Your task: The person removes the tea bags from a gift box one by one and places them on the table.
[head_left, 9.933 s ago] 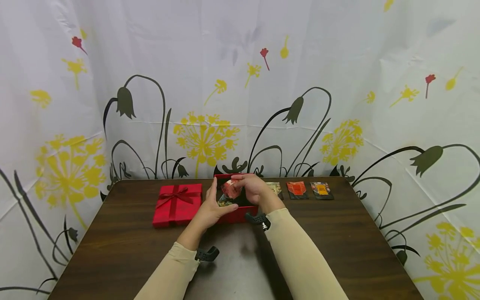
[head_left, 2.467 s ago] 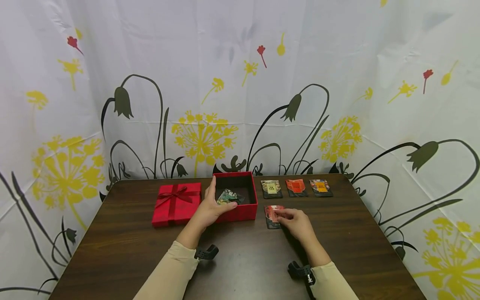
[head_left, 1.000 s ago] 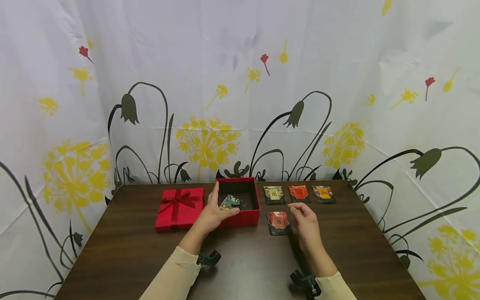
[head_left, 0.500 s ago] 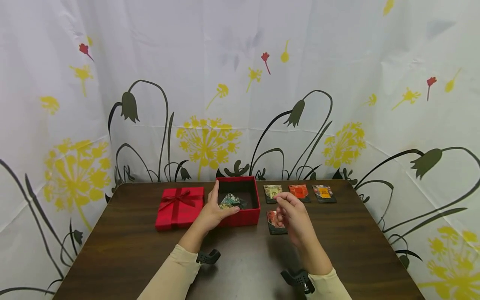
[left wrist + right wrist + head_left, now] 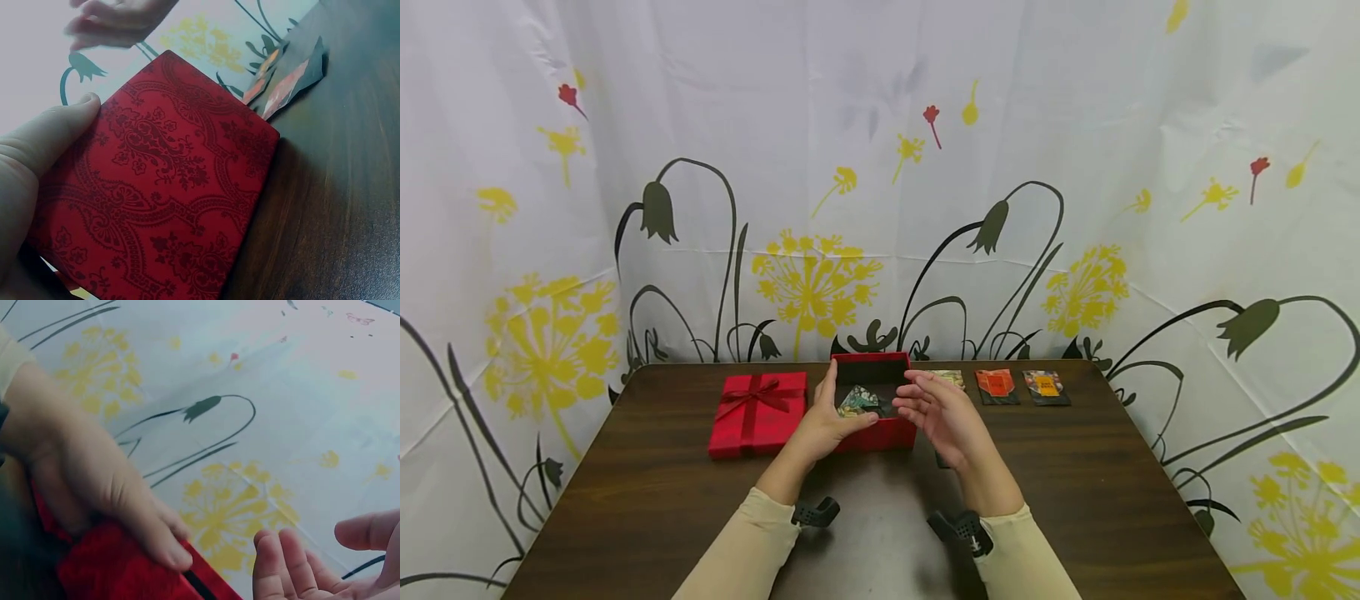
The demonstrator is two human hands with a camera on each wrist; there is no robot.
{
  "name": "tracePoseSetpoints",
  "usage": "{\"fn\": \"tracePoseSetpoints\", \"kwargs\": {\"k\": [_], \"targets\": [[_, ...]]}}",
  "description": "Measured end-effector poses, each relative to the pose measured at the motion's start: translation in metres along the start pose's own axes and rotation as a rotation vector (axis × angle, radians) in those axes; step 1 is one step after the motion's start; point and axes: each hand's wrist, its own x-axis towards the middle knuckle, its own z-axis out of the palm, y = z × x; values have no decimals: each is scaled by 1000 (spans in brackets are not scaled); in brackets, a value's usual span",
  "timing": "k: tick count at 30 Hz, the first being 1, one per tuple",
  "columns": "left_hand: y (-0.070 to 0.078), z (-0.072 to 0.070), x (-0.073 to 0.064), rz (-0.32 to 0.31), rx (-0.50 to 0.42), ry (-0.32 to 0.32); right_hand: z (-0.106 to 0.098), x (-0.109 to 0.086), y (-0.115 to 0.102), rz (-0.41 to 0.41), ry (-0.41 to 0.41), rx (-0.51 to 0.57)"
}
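My left hand [image 5: 816, 429] holds the open red gift box [image 5: 880, 435] at its left side, the thumb lying over the front rim. In the left wrist view the thumb [image 5: 56, 134] rests against the patterned red wall [image 5: 156, 169]. Inside the box lies a green patterned packet [image 5: 859, 400] on the dark bottom. My right hand [image 5: 951, 421] hovers at the box's right edge, fingers loosely extended and holding nothing; the right wrist view shows its relaxed fingers [image 5: 290, 569]. A red packet [image 5: 941, 461] lies on the table, mostly hidden behind that hand.
Left of the box lies its red lid [image 5: 758, 417] with a ribbon bow. Along the table's back edge lie a pale yellow packet [image 5: 953, 377], partly covered, an orange one [image 5: 997, 385] and a yellow-labelled one [image 5: 1046, 387]. A floral curtain [image 5: 820, 125] hangs behind the table.
Earlier, my right hand took the red packet out of the box, laid it on the table and let go. Now it has moved left to the box, fingers spread. The left hand stayed.
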Motion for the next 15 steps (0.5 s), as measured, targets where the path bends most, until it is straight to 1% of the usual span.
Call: {"fn": "tracePoseSetpoints", "kwargs": {"k": [3, 4, 12, 15], "targets": [[-1, 0, 0, 6, 14, 2, 8, 12, -2, 27, -37, 21], [-1, 0, 0, 8, 16, 1, 10, 16, -2, 36, -38, 27], [0, 1, -2, 12, -9, -10, 25, 50, 2, 111, 10, 43], [1, -1, -2, 11, -15, -11, 29, 65, 3, 144, 22, 54]]}}
